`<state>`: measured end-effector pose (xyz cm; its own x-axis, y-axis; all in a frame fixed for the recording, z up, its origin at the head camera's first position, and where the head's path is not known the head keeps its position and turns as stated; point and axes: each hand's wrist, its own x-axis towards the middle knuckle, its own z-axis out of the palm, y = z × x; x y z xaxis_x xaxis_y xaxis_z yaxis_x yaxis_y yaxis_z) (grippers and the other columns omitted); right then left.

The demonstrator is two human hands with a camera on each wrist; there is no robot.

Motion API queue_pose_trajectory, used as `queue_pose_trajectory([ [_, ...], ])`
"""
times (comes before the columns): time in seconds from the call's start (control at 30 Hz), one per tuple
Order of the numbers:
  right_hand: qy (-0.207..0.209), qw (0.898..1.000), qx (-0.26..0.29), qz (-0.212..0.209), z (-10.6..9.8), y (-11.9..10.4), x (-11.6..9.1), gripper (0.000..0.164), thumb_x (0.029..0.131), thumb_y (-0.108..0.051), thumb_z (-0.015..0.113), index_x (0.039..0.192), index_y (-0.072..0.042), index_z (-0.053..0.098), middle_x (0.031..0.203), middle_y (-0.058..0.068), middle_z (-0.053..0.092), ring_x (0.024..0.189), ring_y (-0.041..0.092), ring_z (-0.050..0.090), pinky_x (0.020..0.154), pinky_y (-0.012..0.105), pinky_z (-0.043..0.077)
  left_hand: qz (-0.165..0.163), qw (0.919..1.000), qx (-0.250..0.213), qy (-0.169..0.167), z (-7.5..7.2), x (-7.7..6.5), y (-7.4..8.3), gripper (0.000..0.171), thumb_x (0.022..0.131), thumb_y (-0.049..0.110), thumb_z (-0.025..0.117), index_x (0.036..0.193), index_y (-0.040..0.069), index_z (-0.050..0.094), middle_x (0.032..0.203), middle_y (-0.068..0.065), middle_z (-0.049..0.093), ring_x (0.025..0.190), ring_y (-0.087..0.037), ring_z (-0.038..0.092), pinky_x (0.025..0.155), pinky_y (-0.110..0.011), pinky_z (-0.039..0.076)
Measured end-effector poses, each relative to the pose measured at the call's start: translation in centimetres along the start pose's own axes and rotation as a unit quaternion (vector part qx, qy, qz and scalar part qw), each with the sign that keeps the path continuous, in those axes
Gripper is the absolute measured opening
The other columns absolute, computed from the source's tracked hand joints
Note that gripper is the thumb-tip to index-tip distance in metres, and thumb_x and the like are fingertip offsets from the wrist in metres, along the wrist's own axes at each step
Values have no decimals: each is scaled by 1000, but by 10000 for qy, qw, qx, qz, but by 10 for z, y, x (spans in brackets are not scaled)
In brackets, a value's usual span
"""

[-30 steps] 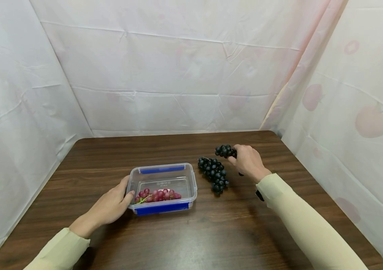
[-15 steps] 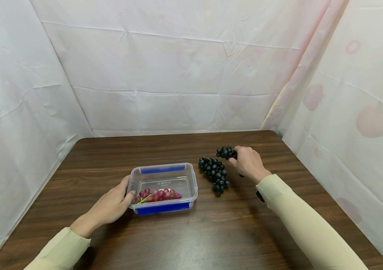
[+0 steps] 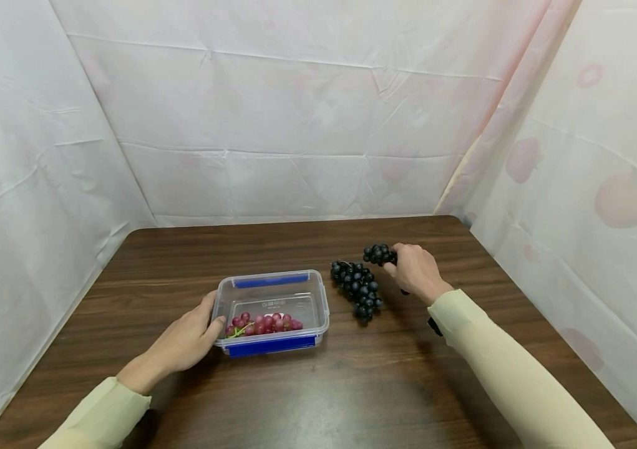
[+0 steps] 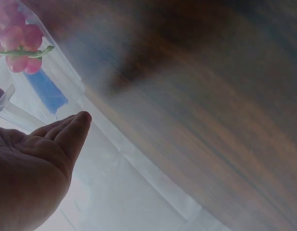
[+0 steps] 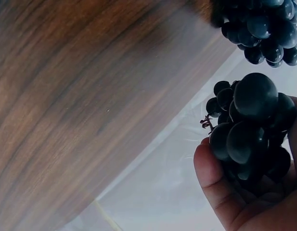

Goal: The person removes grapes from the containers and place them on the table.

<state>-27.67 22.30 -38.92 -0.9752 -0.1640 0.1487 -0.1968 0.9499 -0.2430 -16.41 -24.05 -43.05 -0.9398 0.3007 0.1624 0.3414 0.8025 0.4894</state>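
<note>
A clear plastic food container (image 3: 320, 305) with blue clips sits on the wooden table, and a small bunch of red grapes (image 3: 264, 324) with a green stem lies inside along its near wall. My left hand (image 3: 186, 337) holds the container's left end, thumb over the rim. To the container's right a bunch of black grapes (image 3: 356, 290) lies on the table. Just beyond it, my right hand (image 3: 416, 271) grips another bunch of black grapes (image 5: 249, 139). In the right wrist view, thumb and fingers curl round the grapes; the palm partly hides them.
The dark wooden table (image 3: 318, 399) has rounded corners. White sheeting (image 3: 296, 125) hangs behind it and along both sides, with faded fruit prints on the right. The loose black bunch lies between the container and my right hand.
My right hand, with its bunch of black grapes, has shifted very slightly right and nearer. The left hand, the container and the other bunch stay practically where they were.
</note>
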Motion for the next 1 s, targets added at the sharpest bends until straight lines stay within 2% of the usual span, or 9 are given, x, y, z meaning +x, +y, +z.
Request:
queue_pose_trajectory([
  [0.13, -29, 10000, 6, 33, 0, 2, 0, 55, 100, -30, 67, 142, 4, 56, 104, 22, 73, 54, 19, 58, 64, 41, 50, -2, 10000, -5, -14, 0, 0, 0, 56, 107, 21, 51, 156, 3, 31, 119, -10, 67, 98, -19, 64, 87, -52, 52],
  [0.17, -20, 10000, 6, 37, 1, 2, 0, 55, 100, -29, 67, 142, 4, 56, 113, 25, 71, 56, 20, 60, 66, 43, 51, -1, 10000, -13, -20, 0, 0, -1, 56, 107, 21, 51, 156, 3, 31, 119, -10, 67, 98, -19, 64, 87, -52, 52],
  [0.27, -26, 10000, -4, 47, 1, 3, 0, 54, 100, -28, 67, 141, 5, 56, 119, 26, 69, 59, 21, 62, 67, 43, 52, 2, 10000, -23, -33, 0, 0, -1, 57, 107, 21, 51, 157, 4, 30, 119, -9, 67, 98, -19, 63, 87, -51, 52],
  [0.4, -107, 9999, 5, 79, 3, 5, 0, 54, 100, -28, 67, 141, 5, 56, 117, 26, 70, 56, 20, 60, 64, 42, 50, -4, 10000, -28, -38, 0, 0, -2, 57, 107, 21, 51, 157, 4, 30, 118, -9, 67, 98, -18, 63, 87, -51, 52],
  [0.67, -64, 9999, -38, 76, 5, 8, 0, 51, 100, -28, 67, 138, 5, 59, 114, 25, 71, 70, 26, 67, 72, 48, 55, -26, 10000, -44, -40, 0, 0, 0, 57, 107, 21, 51, 157, 3, 29, 122, -12, 67, 101, -20, 64, 89, -53, 51],
  [1.0, -166, 9997, -83, 139, 9, 10, 0, 51, 100, -28, 66, 139, 4, 58, 112, 25, 71, 61, 22, 62, 65, 44, 53, -38, 10000, -56, -6, 0, 0, -1, 56, 107, 21, 51, 157, 4, 31, 125, -13, 67, 104, -22, 65, 91, -55, 51],
])
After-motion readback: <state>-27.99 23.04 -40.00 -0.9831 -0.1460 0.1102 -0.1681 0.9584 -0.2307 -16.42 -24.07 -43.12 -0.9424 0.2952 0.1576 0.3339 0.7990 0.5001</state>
